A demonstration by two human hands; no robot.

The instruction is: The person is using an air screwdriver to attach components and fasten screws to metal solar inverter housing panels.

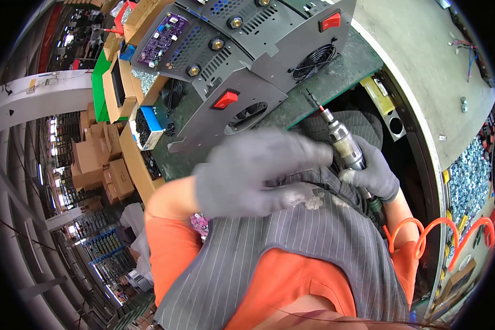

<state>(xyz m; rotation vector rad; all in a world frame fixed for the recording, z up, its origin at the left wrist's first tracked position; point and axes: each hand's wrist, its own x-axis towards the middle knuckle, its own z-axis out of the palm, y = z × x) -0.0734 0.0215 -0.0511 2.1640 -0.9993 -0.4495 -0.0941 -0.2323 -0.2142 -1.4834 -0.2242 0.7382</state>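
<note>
My right hand [378, 173], in a grey glove, is wrapped round a pneumatic screwdriver [344, 142] whose thin bit points up and away. My left hand [242, 173], gloved the same way, is blurred in front of my apron [319, 236]. Its fingers stretch toward the screwdriver with the thumb apart, and nothing shows in it. Beyond the hands, two dark grey metal housings [275, 74] stand side by side on the green bench [357, 60]. Each bears a red rocker switch [225, 99]. A purple circuit board [163, 39] is on the left housing; a coiled black cable [315, 61] hangs at the right one.
A coiled orange air hose [418, 228] runs at my right. Open boxes of small parts [146, 126] stand left of the housings. A pale worktop [423, 71] with heaped metal fasteners [470, 179] lies to the right. Cardboard cartons [96, 157] are stacked farther left.
</note>
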